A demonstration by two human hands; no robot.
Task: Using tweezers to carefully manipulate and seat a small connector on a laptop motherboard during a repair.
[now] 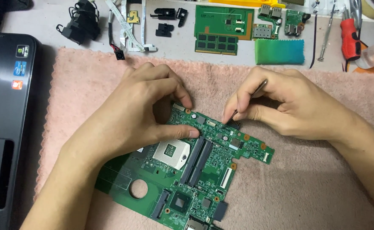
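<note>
A green laptop motherboard (195, 170) lies on a pink towel (306, 187) in the middle of the view. My left hand (140, 115) rests on the board's upper left part, thumb and fingertips pressing it down near the silver processor socket (172, 153). My right hand (289, 102) pinches metal tweezers (250, 97), whose tip touches a small connector at the board's upper edge.
A dark laptop base (4, 119) lies at the left. Along the back sit black plastic parts (82, 21), flat ribbon cables (127, 25), small green circuit boards (223, 23), a green cloth (279, 52), screwdrivers (325, 34) and a red-handled tool (348, 38).
</note>
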